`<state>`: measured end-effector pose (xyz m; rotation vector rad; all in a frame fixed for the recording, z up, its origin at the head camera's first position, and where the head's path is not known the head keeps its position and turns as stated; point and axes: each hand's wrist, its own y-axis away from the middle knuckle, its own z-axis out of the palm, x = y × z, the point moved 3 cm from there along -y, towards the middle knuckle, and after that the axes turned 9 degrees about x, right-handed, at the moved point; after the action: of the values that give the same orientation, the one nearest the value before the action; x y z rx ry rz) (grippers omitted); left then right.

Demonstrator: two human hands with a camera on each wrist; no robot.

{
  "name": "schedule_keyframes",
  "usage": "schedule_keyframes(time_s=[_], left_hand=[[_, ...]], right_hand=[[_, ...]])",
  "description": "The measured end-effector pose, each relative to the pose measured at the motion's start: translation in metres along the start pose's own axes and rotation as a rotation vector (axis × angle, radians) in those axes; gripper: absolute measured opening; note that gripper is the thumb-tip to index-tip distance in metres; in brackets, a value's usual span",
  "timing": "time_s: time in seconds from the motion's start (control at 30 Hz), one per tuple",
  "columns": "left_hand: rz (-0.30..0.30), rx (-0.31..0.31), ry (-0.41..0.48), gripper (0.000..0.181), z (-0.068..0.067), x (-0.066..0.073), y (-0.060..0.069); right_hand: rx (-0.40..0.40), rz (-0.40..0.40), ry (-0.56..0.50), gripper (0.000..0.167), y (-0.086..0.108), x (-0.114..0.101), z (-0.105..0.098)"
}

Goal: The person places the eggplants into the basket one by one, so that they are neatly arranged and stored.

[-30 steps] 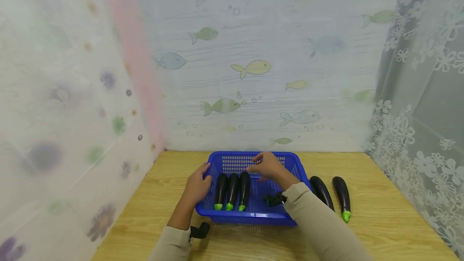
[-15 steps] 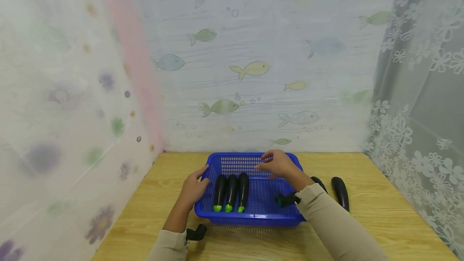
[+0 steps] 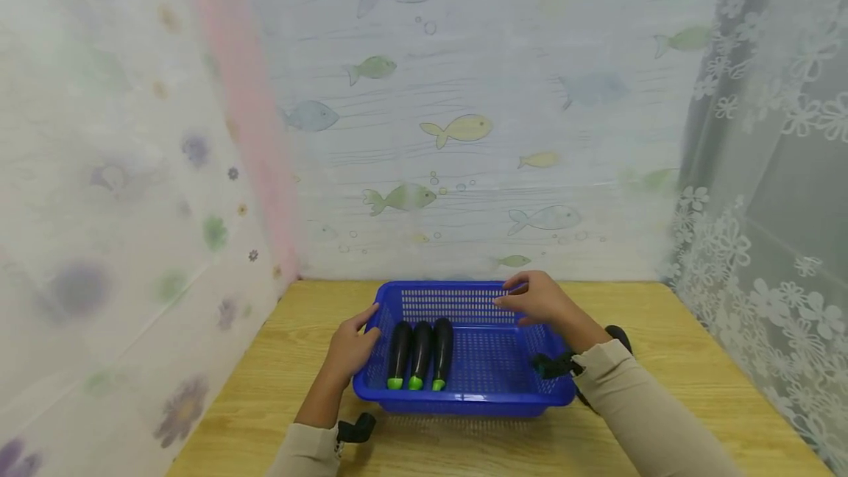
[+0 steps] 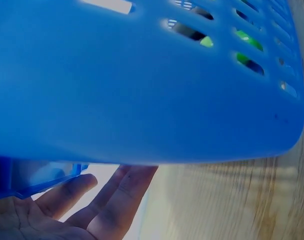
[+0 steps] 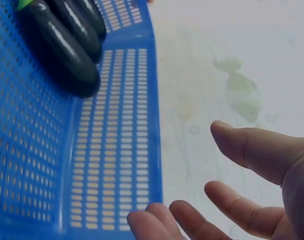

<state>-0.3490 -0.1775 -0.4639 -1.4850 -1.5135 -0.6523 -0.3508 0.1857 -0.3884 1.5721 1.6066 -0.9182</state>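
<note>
A blue slotted basket [image 3: 464,397] holds three dark eggplants [image 3: 421,355] with green ends, side by side in its left part. My left hand [image 3: 352,348] rests at the basket's left rim, fingers fairly straight; in the left wrist view the fingers [image 4: 117,202] show beside the basket wall [image 4: 142,100]. Over the back right corner hovers my right hand [image 3: 539,300], empty, its fingers spread and slightly bent. The right wrist view shows that hand [image 5: 232,200] apart from the eggplants [image 5: 67,55] across the basket.
To the right of the basket, on the wooden table [image 3: 689,374], an eggplant [image 3: 619,337] is partly hidden by my right forearm. Another dark piece shows beneath that sleeve. Patterned sheets [image 3: 464,168] hang behind and at both sides.
My right hand has moved right, from above the middle of the basket to its back right corner, and its arm now covers more of the eggplants on the table. The left hand has barely shifted.
</note>
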Motion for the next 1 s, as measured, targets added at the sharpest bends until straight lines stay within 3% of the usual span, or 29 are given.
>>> schedule_keyframes(time_s=[0.3, 0.67, 1.0], left_hand=[[-0.007, -0.012, -0.001, 0.057, -0.004, -0.001, 0.001], [0.008, -0.009, 0.0, 0.057, -0.005, -0.004, -0.001], [0.01, -0.007, -0.005, 0.057, -0.004, -0.004, -0.001]], right_hand=[[0.016, 0.006, -0.047, 0.061, 0.007, 0.013, -0.025], [0.05, 0.07, -0.069, 0.068, 0.016, 0.034, -0.05], [0.042, 0.095, -0.09, 0.065, 0.018, 0.068, -0.068]])
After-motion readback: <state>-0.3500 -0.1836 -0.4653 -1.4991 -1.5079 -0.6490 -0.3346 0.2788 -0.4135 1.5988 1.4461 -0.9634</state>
